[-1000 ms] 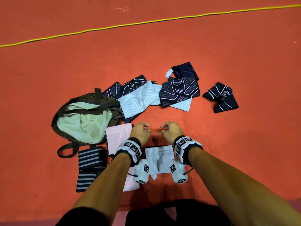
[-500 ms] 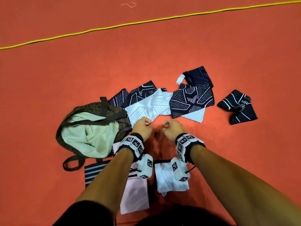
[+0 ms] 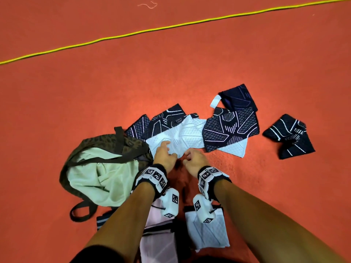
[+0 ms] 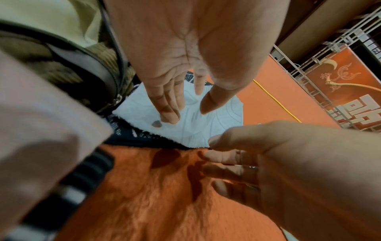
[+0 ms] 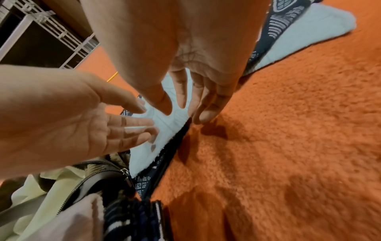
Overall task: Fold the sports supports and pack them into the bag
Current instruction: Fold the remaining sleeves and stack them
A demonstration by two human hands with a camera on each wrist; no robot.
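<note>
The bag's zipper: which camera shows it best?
The right wrist view: the zipper and its metal pull show sharply along the bag opening. The left wrist view shows the pull, smaller. From the head view the bag shows no clear zipper.

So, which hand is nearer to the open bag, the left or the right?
The left. The left hand is just beside the bag's zipped rim, fingers over the white support. The right hand is farther away, at that support's near edge.
</note>
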